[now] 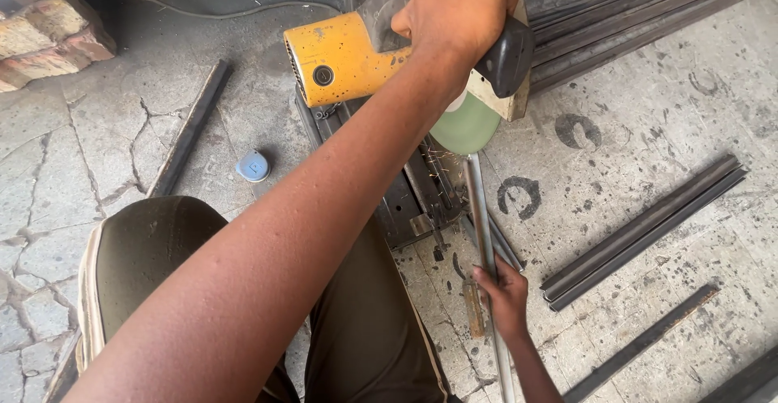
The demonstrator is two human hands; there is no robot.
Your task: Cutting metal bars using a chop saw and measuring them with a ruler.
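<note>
Under green disc (465, 126), rod (481, 225) in right grip (504, 296), left grip (454, 6) on saw handle (506, 59)

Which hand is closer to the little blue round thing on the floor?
Left. The left hand grips the saw handle up and right of the blue cap; the right hand holds the metal rod farther right, lower.

Hidden under the forearm (267, 265): much of the dark steel saw base (409, 200). Cut off below: thin grey metal rod (486, 233).
</note>
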